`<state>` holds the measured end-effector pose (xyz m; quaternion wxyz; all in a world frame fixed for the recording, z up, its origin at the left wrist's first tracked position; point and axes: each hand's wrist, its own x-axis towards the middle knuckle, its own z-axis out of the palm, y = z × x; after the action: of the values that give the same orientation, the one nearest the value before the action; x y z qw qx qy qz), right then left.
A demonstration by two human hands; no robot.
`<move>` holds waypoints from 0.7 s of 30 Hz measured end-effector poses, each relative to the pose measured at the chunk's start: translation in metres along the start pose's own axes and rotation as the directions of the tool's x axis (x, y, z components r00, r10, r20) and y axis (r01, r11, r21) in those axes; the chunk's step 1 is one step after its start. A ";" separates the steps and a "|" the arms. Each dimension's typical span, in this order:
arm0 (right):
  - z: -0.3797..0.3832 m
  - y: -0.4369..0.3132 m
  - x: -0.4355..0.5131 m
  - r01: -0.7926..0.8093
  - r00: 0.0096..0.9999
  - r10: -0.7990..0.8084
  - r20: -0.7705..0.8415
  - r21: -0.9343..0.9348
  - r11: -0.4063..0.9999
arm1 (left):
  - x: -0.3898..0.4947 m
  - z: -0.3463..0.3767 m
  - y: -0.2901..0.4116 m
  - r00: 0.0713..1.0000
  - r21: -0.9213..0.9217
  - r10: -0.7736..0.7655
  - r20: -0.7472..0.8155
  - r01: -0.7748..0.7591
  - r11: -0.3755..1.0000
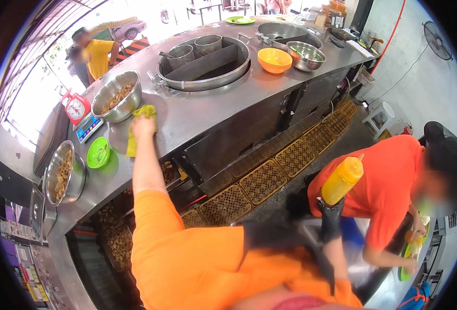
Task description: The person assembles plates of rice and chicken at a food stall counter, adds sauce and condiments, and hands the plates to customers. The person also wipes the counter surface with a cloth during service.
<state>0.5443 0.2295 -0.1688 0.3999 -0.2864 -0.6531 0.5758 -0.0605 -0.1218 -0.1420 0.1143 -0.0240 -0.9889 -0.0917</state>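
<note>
My bare left hand (143, 126) is closed around a yellow-green cloth (148, 111) on the steel counter, with part of the cloth spread flat below it. Just beyond stands a large steel bowl (133, 93) of browned meat pieces. A bright green bowl (98, 152) with food bits inside sits to the left of that hand. At my right, my gloved right hand (331, 213) grips a yellow squeeze bottle (339, 184) with its nozzle pointing up. The black glove covers this hand up to the wrist.
A co-worker in a red-orange shirt (376, 186) bends over green plates beside my right hand. The steel counter (213, 108) holds a two-part round cooker (209, 83), orange bowls (275, 62), a red dial scale (75, 106) and a digital scale (90, 127). Yellowed mats (263, 180) line the floor.
</note>
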 end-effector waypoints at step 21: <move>0.044 -0.071 0.016 0.183 0.983 -0.183 0.013 -0.133 0.974 | -0.208 -0.089 0.210 0.751 -0.824 0.658 -0.049 -0.403 0.398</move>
<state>0.5046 0.2073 -0.0970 0.4308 -0.2511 -0.7140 0.4915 0.1761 0.0623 -0.0680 -0.0292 -0.4020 -0.7826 -0.4745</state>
